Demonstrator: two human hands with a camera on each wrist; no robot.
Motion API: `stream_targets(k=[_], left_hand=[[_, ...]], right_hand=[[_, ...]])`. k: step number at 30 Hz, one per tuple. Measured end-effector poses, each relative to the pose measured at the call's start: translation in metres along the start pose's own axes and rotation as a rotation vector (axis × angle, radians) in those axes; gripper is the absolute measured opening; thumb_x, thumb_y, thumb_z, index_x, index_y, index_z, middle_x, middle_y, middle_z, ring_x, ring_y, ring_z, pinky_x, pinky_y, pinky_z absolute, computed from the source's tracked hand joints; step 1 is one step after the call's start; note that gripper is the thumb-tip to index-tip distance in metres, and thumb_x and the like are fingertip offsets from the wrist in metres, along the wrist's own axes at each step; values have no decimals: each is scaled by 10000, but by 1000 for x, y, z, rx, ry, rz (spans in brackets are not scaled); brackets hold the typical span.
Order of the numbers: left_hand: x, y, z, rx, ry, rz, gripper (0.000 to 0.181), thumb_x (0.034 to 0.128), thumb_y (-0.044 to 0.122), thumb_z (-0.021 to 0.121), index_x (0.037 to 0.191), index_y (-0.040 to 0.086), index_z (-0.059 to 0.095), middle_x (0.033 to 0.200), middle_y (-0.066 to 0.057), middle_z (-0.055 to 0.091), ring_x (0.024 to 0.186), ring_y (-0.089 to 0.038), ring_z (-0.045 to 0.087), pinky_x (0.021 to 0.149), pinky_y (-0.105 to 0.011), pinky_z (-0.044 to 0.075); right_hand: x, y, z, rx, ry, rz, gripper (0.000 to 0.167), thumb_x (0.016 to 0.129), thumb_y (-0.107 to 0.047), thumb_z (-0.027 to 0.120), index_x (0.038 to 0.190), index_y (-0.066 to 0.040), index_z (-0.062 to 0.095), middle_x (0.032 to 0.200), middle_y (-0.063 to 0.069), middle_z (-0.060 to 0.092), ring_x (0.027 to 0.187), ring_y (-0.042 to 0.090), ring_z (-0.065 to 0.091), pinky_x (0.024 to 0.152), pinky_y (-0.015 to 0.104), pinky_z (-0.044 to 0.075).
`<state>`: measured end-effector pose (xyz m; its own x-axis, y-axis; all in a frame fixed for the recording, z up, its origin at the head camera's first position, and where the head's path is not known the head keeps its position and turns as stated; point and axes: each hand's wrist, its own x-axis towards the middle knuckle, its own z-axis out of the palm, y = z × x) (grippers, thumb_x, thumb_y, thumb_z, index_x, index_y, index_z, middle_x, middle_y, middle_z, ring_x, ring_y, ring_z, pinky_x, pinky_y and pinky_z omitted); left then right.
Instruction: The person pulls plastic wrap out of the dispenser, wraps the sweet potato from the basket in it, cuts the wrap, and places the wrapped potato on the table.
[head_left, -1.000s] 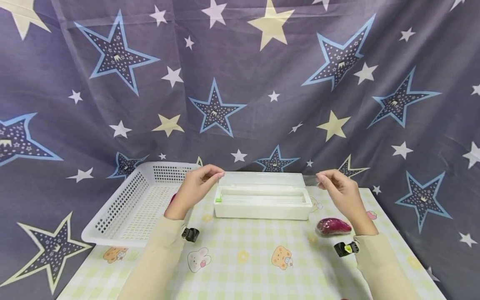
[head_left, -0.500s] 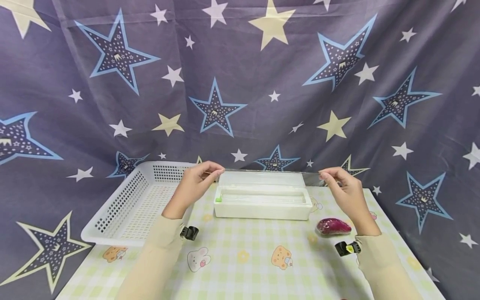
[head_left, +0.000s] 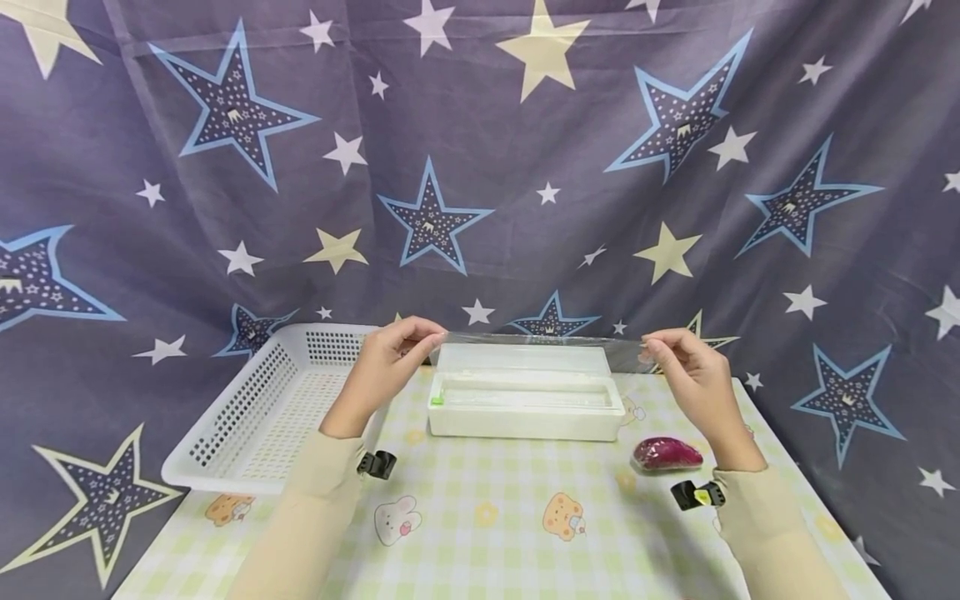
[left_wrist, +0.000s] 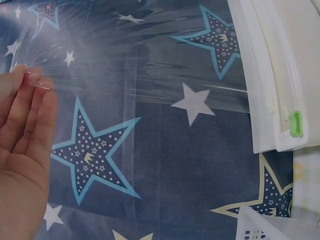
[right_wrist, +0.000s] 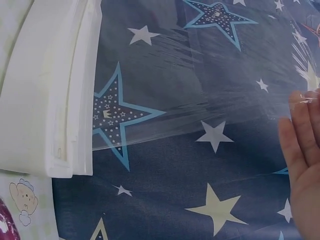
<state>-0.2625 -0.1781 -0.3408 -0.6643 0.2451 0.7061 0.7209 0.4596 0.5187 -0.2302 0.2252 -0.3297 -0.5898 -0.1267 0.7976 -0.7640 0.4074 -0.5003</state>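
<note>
Both wrist views are showing creases fanning across the clear film (left_wrist: 150, 65) where it is meeting the white box (head_left: 525, 423); the head view is showing a faint strip. The film's upper edge is running left to right, stretching between the left hand (head_left: 384, 367) and right hand (head_left: 696, 379), each pinching one end.

Checked table (head_left: 487, 562) with basket (head_left: 225, 483), white box (head_left: 525, 424), purple bundle (head_left: 667, 454)
</note>
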Motion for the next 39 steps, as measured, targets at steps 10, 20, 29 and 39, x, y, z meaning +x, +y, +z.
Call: stream_targets(k=[10,20,29,39], left_hand=[[2,5,-3,-26,18,26,106,975,129,671,1059,139,736,973,34,728,851,-174,696,744,-230,557],[4,14,-7,-36,32,33,115,955,66,682,1046,109,738,982,-3,721,867,-142,678,764,-207,551],[8,23,-10,-14,50,58,109,918,-56,679,1002,-1,721,949,-103,722,843,-183,672,777,-206,544],[5,26,-13,-33,48,89,125,947,57,690,1045,114,742,991,9,726,875,-119,674,787,-215,547]], right_hand=[[-3,32,-2,61,17,10,154,967,98,579,1082,61,676,852,153,688,790,67,665,586,160,439],[1,25,-5,77,24,21,142,979,69,580,1088,65,671,848,153,684,794,70,667,645,137,497],[7,22,-8,70,39,15,151,972,92,576,1092,80,667,859,148,682,805,74,664,705,145,516],[5,17,-8,130,41,13,135,984,92,553,1079,129,642,859,145,669,809,83,665,749,152,531]])
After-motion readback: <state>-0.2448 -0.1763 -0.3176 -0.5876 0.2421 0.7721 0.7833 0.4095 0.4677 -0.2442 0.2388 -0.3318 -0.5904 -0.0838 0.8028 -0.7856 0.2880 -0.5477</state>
